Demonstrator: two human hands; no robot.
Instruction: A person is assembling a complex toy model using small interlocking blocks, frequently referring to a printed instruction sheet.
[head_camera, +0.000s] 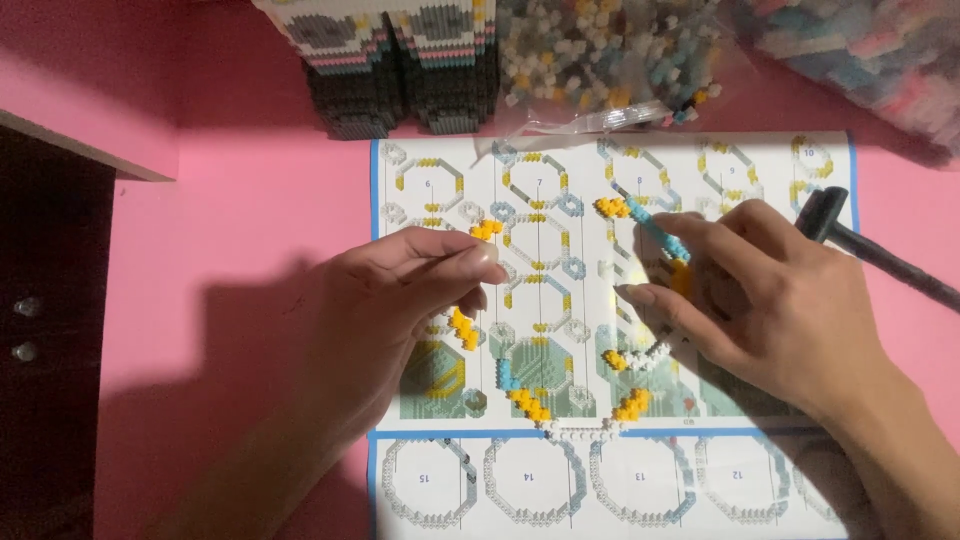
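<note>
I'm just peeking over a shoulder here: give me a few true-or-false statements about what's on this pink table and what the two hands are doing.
1. Both hands rest on the instruction sheet. True.
2. The ring of small bricks on the sheet is all black. False: it shows white, yellow and blue pieces.
3. The right hand touches a blue strip of bricks. True.
4. The small black hammer is held in the left hand. False: it lies on the table, right of the sheet.
5. Loose bricks in clear bags lie beyond the sheet. True.
</note>
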